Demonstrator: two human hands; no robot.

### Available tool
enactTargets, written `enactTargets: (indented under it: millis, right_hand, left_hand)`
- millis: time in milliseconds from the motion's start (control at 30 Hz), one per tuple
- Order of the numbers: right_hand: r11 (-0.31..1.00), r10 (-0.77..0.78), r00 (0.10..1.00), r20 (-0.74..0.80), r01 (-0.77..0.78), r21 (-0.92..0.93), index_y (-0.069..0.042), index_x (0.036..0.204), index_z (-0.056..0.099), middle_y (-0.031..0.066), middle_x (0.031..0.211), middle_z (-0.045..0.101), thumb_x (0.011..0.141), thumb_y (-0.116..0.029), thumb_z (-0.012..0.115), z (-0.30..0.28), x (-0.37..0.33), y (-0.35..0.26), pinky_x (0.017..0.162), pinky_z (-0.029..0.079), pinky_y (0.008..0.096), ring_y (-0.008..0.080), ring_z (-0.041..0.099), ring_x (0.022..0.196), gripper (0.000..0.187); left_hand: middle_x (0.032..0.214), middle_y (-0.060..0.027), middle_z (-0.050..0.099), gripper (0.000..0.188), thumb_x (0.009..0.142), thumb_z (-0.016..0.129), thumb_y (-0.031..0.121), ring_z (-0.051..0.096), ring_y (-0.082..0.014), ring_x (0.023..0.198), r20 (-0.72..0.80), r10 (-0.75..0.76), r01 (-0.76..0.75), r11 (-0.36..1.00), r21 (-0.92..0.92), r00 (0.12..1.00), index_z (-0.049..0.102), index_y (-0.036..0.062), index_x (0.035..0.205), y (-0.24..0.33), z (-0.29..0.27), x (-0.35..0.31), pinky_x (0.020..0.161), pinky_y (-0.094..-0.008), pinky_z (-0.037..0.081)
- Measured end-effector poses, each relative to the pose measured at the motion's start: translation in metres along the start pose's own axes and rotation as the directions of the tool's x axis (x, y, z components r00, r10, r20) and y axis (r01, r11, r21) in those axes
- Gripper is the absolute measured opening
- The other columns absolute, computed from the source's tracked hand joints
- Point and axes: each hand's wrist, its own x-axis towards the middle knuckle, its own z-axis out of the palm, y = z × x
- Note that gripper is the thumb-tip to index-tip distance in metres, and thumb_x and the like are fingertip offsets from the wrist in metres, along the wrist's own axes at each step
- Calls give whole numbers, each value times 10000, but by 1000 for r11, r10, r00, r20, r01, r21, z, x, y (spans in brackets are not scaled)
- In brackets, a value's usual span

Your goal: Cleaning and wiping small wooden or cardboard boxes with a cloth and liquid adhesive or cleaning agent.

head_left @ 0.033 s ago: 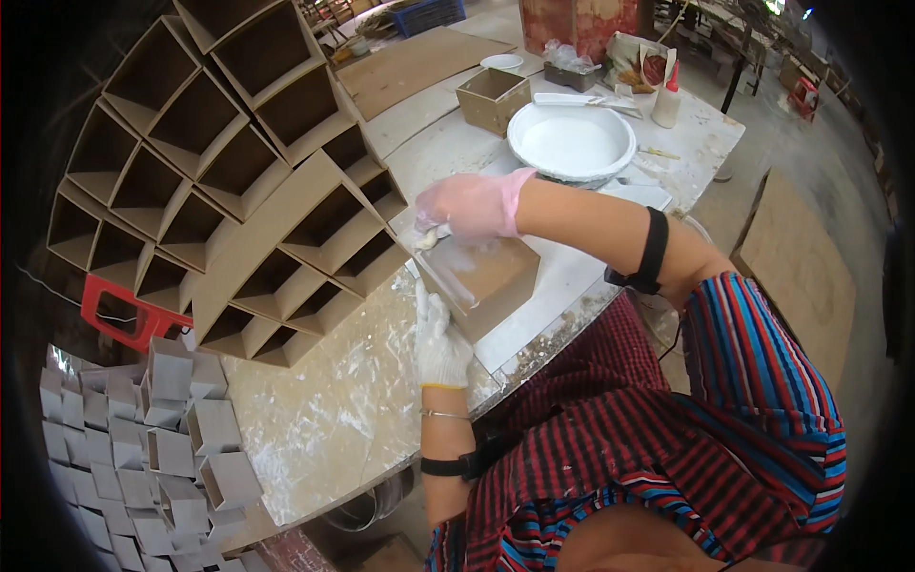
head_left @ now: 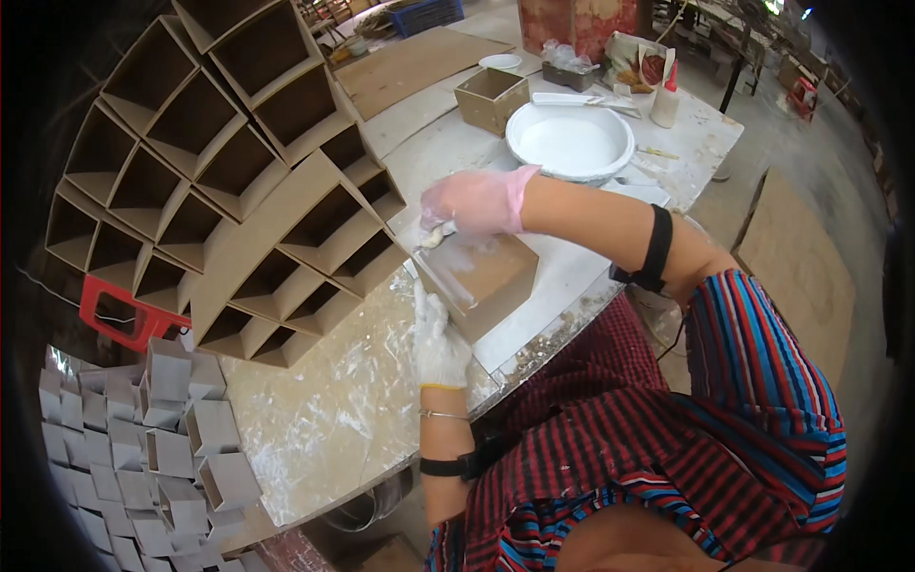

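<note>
A brown cardboard-like box (head_left: 496, 276) stands on the white-stained worktable, with whitish smears across its top. My right hand (head_left: 477, 202), in a thin pink glove, is closed over the box's far left corner. A small whitish wad (head_left: 436, 236) shows under its fingers and touches the top; its exact kind is hard to make out. My left hand (head_left: 442, 345), in a white knitted glove, rests against the box's near left side with its fingers stretched along it. Beyond the right hand sits a white basin (head_left: 572, 143) of white paste or paint, a flat tool (head_left: 581, 101) across its rim.
A small open box (head_left: 492, 99), a bottle with a red tip (head_left: 665, 100) and a white dish (head_left: 500, 61) stand at the back. Stacked brown compartments (head_left: 315, 224) rise on the left above a red plastic stool (head_left: 124, 319). Many grey boxes (head_left: 172, 453) are piled lower left.
My right hand has shifted very slightly to the right over the box top. The left hand and the box look unmoved.
</note>
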Motion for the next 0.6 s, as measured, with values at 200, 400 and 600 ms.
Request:
enactTargets:
  millis: [200,400,600]
  right_hand:
    - [984,164,986,42,-161,-71,-62,1086,650,167,1046,638,736,29,587,-11,-24,44,883,465,374,331,588,1037,366]
    - [988,151,982,-115,-153,-14,-90,1095,644,160,1062,637,792,-22,598,-7,-24,42,879,468,379,339,598,1009,314]
    - [973,227,967,-119,-221,63,-78,1102,630,163,1024,645,778,-10,581,17,-56,38,848,481,375,341,612,959,335]
  left_hand:
    - [1383,-73,449,493,957,492,190,477,-249,1219,44,17,-19,999,37,999,340,110,1419,-3,4,-2,1006,-387,438]
    - [1360,-82,472,477,955,495,190,494,-248,1195,-29,10,-10,1000,23,1000,363,110,1406,-5,-4,1,992,-379,450]
    - [1340,-78,489,448,964,490,209,522,-247,1161,-35,10,-9,999,34,999,387,115,1389,-5,-1,2,959,-371,479]
